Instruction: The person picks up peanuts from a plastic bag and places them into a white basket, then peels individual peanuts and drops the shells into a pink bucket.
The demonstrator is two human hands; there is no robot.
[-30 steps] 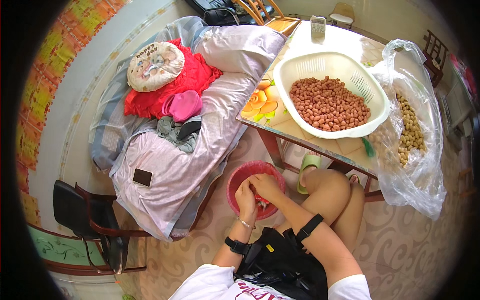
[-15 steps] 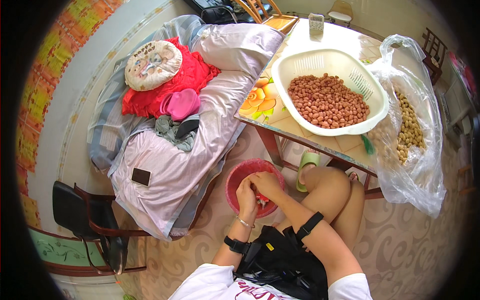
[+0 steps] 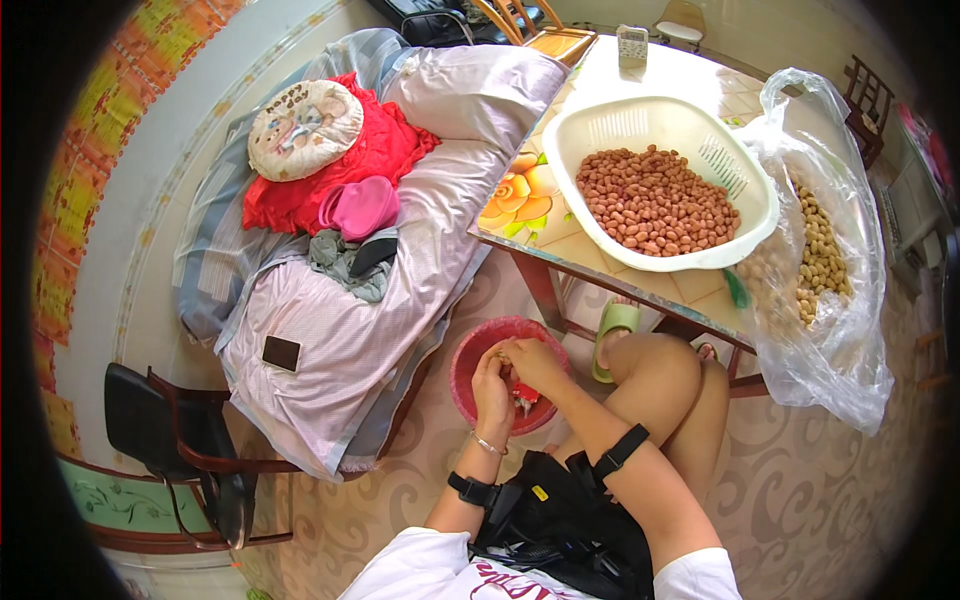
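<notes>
Flr (image 3: 790,490): basin (image 3: 462,385), hands (image 3: 491,390) (image 3: 536,366) looser vs b4

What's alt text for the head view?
Left hand and right hand of a seated person meet over a red basin, anything held too small to tell. A white slotted basket of shelled peanuts stands on a table, beside a clear bag of unshelled peanuts.

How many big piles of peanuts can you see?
2. Reddish-brown peanuts lie in the white basket, and tan unshelled peanuts in the clear bag. The left hand and right hand partly cover the red basin, so more may be hidden there.
</notes>
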